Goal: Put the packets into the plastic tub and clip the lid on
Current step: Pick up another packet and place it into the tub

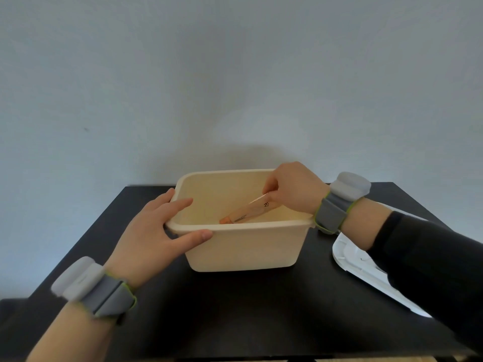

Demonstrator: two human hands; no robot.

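Left hand (151,231) spread on the tub (248,249) corner, right hand (295,189) pinching a packet (248,211) inside, sleeve (431,257) half-hiding the lid (350,259)

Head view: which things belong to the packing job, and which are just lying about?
Job: tub, steadied at its corner by the left hand; packet, pinched by the right hand inside the tub; lid, off, lying on the table at right.
Not the job: the table itself; grey wrist bands on both wrists.
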